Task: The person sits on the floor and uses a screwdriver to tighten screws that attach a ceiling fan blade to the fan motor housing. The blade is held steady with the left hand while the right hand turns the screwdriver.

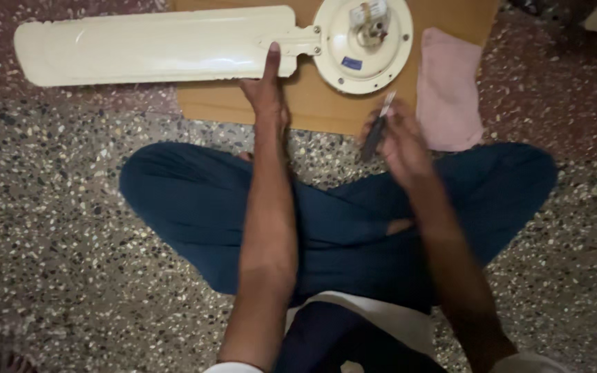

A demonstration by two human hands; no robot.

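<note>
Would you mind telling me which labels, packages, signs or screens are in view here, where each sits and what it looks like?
Label: a small dark blue rectangular sticker on the cream round fan motor housing, toward its lower middle, below the central wiring; its print is too small to make out.
No packages, signs or screens are in view.

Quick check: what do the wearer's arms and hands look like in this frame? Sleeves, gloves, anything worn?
Both hands are bare: no gloves, rings or watch visible on the left hand or the right hand, though the right one is motion-blurred. Forearms are uncovered nearly their whole length. White sleeve cuffs show only at the bottom edge, near the elbows. No markings or straps can be seen.
</note>
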